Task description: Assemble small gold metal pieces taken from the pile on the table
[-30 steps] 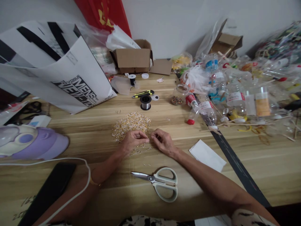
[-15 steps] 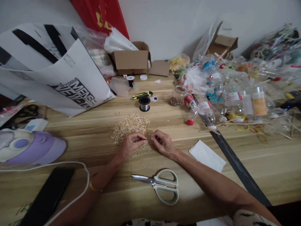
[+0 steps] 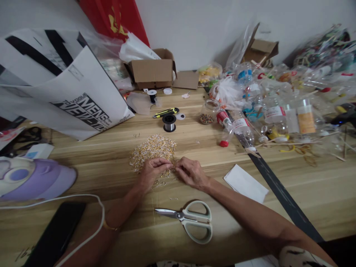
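Observation:
A heap of small gold and silver chain pieces lies on the wooden table. At its near right edge, my left hand is closed in a pinch, thumb against forefinger. My right hand faces it, also pinching, with the fingertips of both hands almost meeting. What sits between the fingertips is too small to make out. Just below them lies a short chain with a ring, and nearer to me a shorter bit of chain. Scissors with pale handles rest in front, blades pointing left.
Behind the heap stand a wire spool, a yellow-black utility knife and a jar of beads. Plastic bottles crowd the right. A folded white paper, a black phone, a white cable and a paper bag surround the hands.
Both hands stay pinched together at the heap, with only slight finger movement. The right hand's knuckles have turned a little. The whole view has shifted slightly.

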Action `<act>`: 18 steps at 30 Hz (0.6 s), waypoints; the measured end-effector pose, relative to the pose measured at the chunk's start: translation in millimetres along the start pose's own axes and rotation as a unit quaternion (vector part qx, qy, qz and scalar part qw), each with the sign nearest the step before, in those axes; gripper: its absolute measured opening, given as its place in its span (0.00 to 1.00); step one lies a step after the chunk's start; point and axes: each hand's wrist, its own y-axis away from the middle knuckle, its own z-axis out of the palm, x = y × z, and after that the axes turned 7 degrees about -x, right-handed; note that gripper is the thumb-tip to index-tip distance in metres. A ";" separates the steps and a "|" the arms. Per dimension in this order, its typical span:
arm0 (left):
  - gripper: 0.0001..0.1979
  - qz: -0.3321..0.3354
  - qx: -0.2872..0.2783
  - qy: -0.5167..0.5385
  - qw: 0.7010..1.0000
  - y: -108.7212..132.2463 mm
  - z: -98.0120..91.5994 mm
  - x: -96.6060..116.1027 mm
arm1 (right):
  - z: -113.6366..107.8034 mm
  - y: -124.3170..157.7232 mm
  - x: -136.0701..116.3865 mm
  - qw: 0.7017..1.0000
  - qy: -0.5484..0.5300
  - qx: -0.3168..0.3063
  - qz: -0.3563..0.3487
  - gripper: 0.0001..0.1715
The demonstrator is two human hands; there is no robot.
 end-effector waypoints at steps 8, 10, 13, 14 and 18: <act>0.07 -0.022 0.004 0.015 1.000 0.7 2.3 -1.9 | 0.3 0.6 -1.4 1.000 0.008 0.004 0.007 0.04; 0.07 -0.026 0.002 0.019 0.999 0.4 2.4 -2.5 | 0.0 0.6 -1.8 1.000 0.014 0.002 0.004 0.04; 0.07 -0.028 -0.001 0.028 0.999 -0.1 2.7 -3.0 | -0.7 0.4 -1.9 1.000 0.024 0.002 0.003 0.05; 0.06 -0.028 0.000 0.030 0.999 -0.3 2.9 -3.0 | -0.7 0.4 -1.8 1.000 0.028 0.002 0.002 0.05; 0.06 -0.032 0.007 0.032 0.999 -0.7 3.8 -2.8 | -0.2 0.2 -0.9 0.999 0.039 0.005 -0.002 0.05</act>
